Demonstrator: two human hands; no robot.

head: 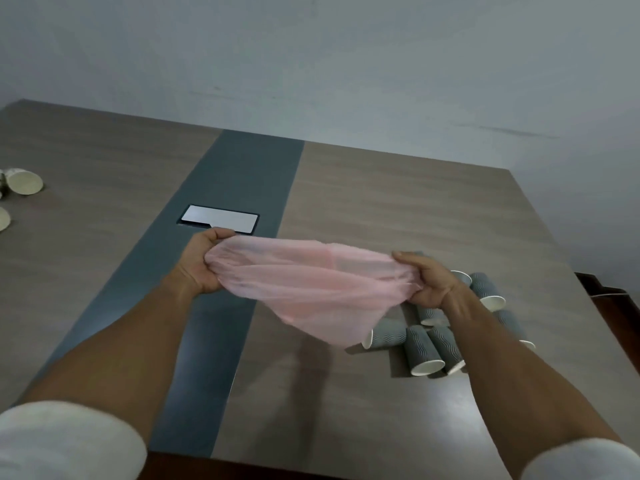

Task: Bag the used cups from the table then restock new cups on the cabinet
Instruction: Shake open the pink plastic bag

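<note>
Thin pink plastic bag (311, 282) stretched between both hands, not yet opened.
Head view: left hand (199, 263) and right hand (427, 282) fingers grip its ends above the table (381, 188); it may tear or slip. Grey ribbed paper cups (427, 348) lie tipped at lower right.
</note>
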